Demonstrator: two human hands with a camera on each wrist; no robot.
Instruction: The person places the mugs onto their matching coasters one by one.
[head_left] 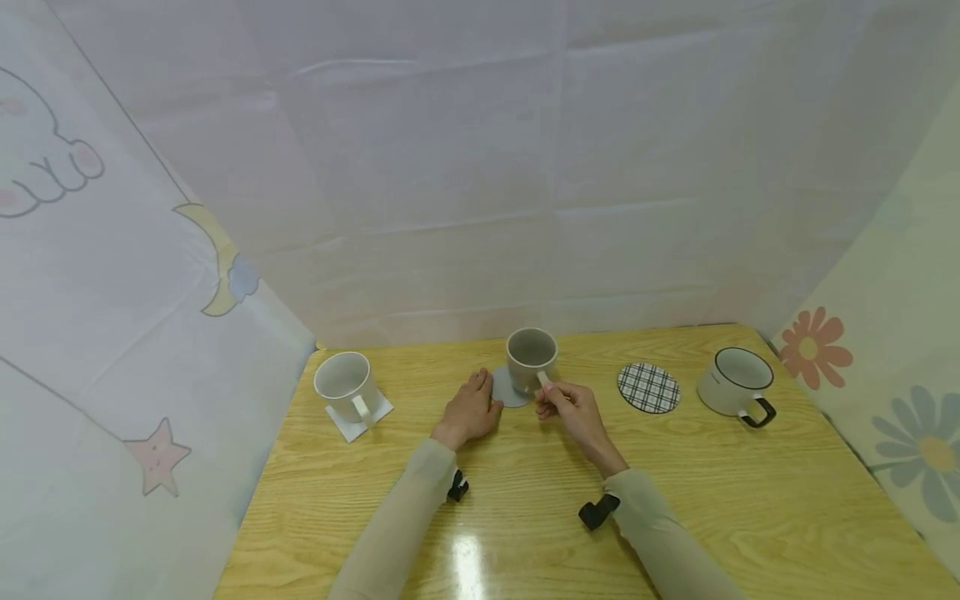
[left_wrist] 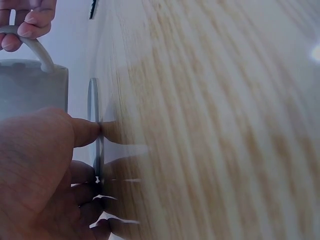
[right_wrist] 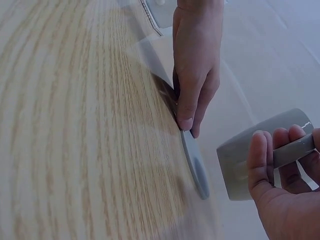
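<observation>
Pale sheeting (head_left: 420,167) encloses the tabletop (head_left: 517,500) at the back and both sides. Just above the grey coaster (head_left: 504,392), with a gap under its base, the grey mug (head_left: 528,367) hangs roughly upright from the right hand (head_left: 573,411), whose thumb and fingers pinch the handle (right_wrist: 294,151). That handle points toward the person, which seems to let the right hand work from the near side and leave the base free. Beside it, the left hand (head_left: 471,408) lies low with fingers extended, thumb and forefinger against the coaster's edge, probably to stop it sliding.

Left of the left hand, the white mug (head_left: 343,385) stands on a square coaster (head_left: 382,407) whose corners jut out beneath it. Right of the right hand, a checked coaster (head_left: 649,388) lies flat with nothing on it; farther right, the black-rimmed mug (head_left: 723,390) stands directly on the wood.

Beyond both hands the back edge is near, with sheeting close behind, so reaching forward looks cramped. The outer mugs stand near the side edges. Open wood flanks the hands, and the widest room lies on their near side.
</observation>
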